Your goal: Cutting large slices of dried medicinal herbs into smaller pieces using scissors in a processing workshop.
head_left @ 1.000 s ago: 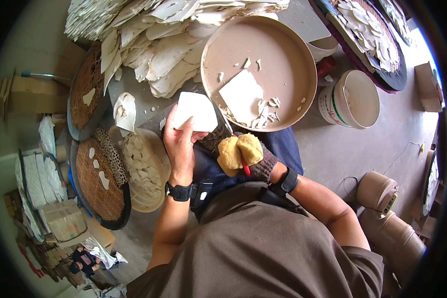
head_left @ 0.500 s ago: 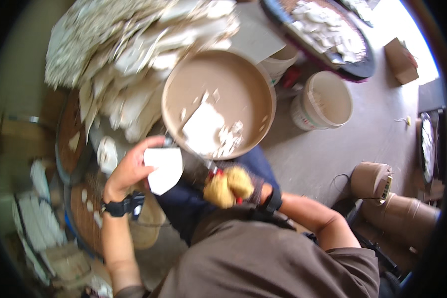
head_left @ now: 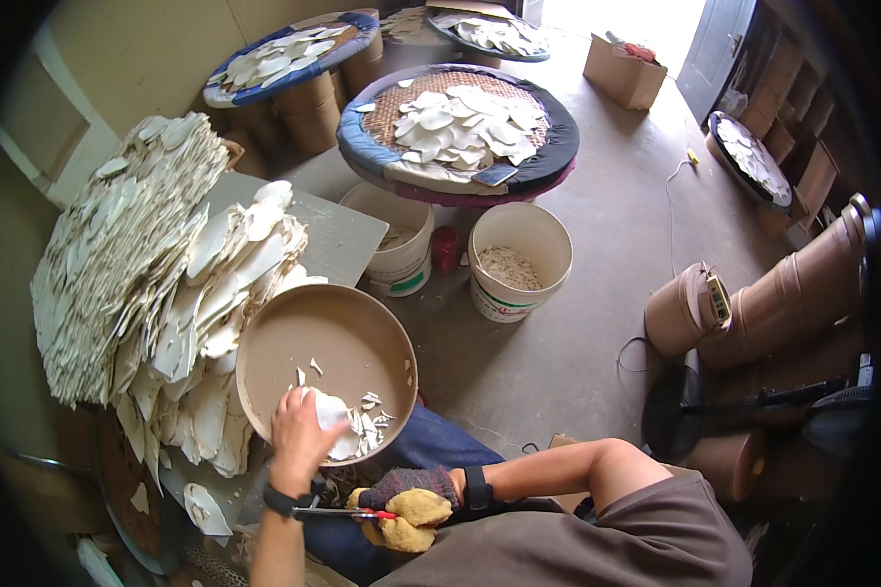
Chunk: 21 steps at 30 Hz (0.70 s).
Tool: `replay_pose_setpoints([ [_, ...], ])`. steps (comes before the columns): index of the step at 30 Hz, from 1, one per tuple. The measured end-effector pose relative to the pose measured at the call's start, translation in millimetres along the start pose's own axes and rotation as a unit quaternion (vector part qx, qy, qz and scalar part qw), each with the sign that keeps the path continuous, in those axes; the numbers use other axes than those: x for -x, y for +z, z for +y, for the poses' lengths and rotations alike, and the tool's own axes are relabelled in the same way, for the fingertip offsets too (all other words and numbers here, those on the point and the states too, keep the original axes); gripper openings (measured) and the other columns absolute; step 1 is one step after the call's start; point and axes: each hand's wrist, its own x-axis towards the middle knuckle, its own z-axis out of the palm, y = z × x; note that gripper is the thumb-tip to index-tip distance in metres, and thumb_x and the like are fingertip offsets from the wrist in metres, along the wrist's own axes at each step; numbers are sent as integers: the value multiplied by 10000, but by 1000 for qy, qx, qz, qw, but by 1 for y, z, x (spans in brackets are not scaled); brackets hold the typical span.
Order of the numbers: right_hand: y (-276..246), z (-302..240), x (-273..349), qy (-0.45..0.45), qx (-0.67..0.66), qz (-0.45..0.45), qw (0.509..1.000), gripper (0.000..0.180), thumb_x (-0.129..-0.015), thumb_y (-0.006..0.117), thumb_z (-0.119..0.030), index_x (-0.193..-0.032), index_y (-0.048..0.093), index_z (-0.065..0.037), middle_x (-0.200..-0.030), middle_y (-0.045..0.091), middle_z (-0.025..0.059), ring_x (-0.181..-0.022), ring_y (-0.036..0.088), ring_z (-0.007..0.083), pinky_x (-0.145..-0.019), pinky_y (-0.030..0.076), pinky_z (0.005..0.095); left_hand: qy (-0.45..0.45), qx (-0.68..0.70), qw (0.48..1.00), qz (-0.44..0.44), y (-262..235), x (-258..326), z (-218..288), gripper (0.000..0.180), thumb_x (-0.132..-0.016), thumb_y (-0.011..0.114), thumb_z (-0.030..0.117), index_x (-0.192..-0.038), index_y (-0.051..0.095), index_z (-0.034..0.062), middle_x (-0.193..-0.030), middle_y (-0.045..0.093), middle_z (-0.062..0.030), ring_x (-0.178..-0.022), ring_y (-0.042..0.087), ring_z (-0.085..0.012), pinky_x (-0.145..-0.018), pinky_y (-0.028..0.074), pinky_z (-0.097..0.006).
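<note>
My left hand (head_left: 301,440) reaches into a round brown tray (head_left: 325,305) in front of me, fingers and thumb spread over a flat white piece (head_left: 330,407). The fingertips touch or nearly touch this piece. Beside it in the tray lie several narrow white scraps (head_left: 370,430). My right hand (head_left: 413,507), in a grey and yellow glove, is closed around red-handled scissors (head_left: 377,514) near my lap. Their metal blades point left and pass by my left wrist; whether they are parted I cannot tell.
A tall stack of thin white sheets (head_left: 127,264) stands left of the tray, on a grey board (head_left: 338,230). Beyond are two white buckets (head_left: 521,256) (head_left: 392,235) and a padded round rack (head_left: 460,127) bearing white pieces. Brown drums (head_left: 783,284) and a fan stand right.
My left hand has carried a trimmed white piece from beside the tray into it. The right hand with the scissors has lowered towards my lap. My view has tilted up and steadied.
</note>
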Motion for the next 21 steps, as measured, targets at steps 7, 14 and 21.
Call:
replay_pose_setpoints([
  [7,0,59,-9,-167,103,-22,980,178,-833,542,-180,-914,520,-23,-798,571,77,-747,572,202,-652,462,307,-100,-82,992,3,54,22,12,1039,-570,753,419,-1316,214,-64,-1358,229,-272,-1270,199,-430,-1034,221,-485],
  [14,6,47,-5,-99,94,-29,990,157,-833,540,-175,-905,520,-36,-784,576,85,-738,585,207,-653,458,316,-74,144,981,107,43,41,-16,532,-707,532,124,-1194,417,-56,-1168,462,-271,-1102,440,-391,-936,355,-421],
  [21,9,41,-9,-63,86,-6,994,279,-773,584,-210,-982,577,-26,-881,604,152,-819,595,275,-707,458,324,-189,289,912,222,10,68,-57,252,-757,520,21,-995,577,-41,-862,637,-159,-785,615,-229,-720,462,-327],
])
